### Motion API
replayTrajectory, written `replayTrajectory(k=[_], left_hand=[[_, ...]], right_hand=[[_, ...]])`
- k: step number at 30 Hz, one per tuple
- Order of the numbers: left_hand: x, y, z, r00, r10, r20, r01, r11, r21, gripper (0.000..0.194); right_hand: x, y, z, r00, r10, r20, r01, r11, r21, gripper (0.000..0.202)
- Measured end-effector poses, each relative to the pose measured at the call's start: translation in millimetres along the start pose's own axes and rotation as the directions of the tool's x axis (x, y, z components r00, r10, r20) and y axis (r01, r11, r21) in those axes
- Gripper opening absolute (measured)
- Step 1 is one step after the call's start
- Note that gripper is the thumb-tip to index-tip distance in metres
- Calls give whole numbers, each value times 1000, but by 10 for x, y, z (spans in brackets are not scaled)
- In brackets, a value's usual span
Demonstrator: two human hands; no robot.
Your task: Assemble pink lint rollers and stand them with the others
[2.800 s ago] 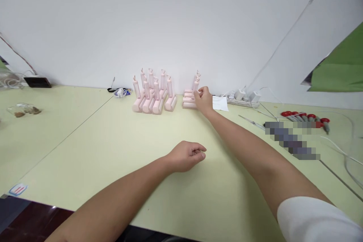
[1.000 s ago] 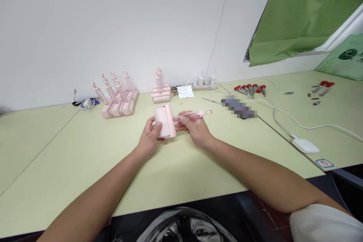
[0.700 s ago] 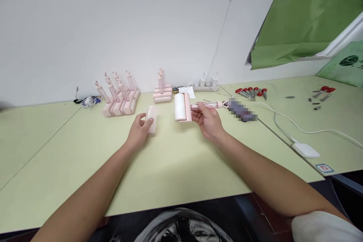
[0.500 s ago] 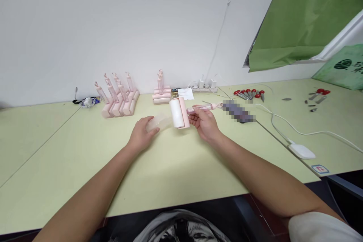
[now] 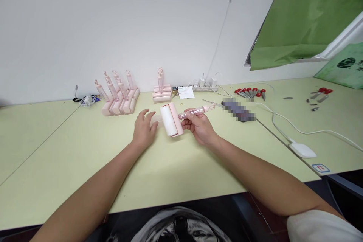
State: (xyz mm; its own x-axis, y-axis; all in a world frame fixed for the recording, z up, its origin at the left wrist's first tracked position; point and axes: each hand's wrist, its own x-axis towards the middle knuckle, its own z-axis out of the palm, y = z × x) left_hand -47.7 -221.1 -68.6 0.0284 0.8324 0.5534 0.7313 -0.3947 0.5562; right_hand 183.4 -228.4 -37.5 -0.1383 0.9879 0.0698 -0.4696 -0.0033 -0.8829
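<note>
My right hand (image 5: 200, 126) is closed round the clear pink handle of a lint roller (image 5: 170, 120), whose white roll faces left and whose pink cover sits on the handle side. A thin strap loop hangs at the handle's far end. My left hand (image 5: 144, 128) is curved around a clear, see-through piece (image 5: 157, 121), its thumb and fingers at the piece's left end. The piece's right end lies close to the white roll; whether they touch is unclear.
Several pink rollers stand upright at the back left (image 5: 117, 102), with more at the back centre (image 5: 162, 93). A power strip (image 5: 205, 88) lies by the wall beside white paper (image 5: 186, 92). Red-ended tools (image 5: 249, 93), a blurred dark object (image 5: 238, 110) and a white charger (image 5: 303, 150) lie rightward.
The lint roller has moved left and down towards my left hand, and its head has tilted. My left hand's fingers are more raised around the clear piece.
</note>
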Motion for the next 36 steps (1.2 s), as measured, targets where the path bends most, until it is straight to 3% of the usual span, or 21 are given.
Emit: replayTrajectory(k=[2,4,6,8,12,15,18,21,23,26,31,36], left_hand=[[-17,101,-71,993,-23,-116,13,996,-91,35],[-64,221,-112,987,-115,-110,77,951,-301,41],[-128,330,-109,979,-202,13,179,836,-518,53],[-184,401,-86,960,-232,158,279,725,-630,62],[-216,404,-113,934,-231,273,357,627,-693,56],[-185,375,-216,913,-163,375,396,581,-711,53],[-157,421,-308,847,-20,531,438,592,-677,51],[-151,495,-349,761,99,641,459,615,-641,50],[-153,502,-355,696,125,707,494,632,-598,52],[-148,431,-354,628,121,769,490,706,-512,51],[-107,322,-361,595,128,794,414,798,-438,43],[-81,306,-371,662,86,745,395,804,-444,42]], right_hand=[[-13,21,12,1000,3,20,-3,1000,-10,49],[-40,51,37,999,4,43,-3,1000,-12,49],[-85,83,70,997,2,79,-3,1000,5,48],[-140,104,100,988,7,152,-10,1000,19,46],[-206,94,101,917,104,386,-87,994,-62,50],[-183,78,62,881,190,433,-149,981,-126,48],[-136,83,35,895,208,396,-164,976,-143,46],[-109,92,35,918,152,366,-88,979,-186,45],[-104,92,40,926,133,354,-39,965,-258,42],[-102,88,40,903,219,369,-74,927,-369,34],[-81,103,26,875,333,351,-175,894,-411,34],[-58,143,12,880,357,313,-220,891,-397,37]])
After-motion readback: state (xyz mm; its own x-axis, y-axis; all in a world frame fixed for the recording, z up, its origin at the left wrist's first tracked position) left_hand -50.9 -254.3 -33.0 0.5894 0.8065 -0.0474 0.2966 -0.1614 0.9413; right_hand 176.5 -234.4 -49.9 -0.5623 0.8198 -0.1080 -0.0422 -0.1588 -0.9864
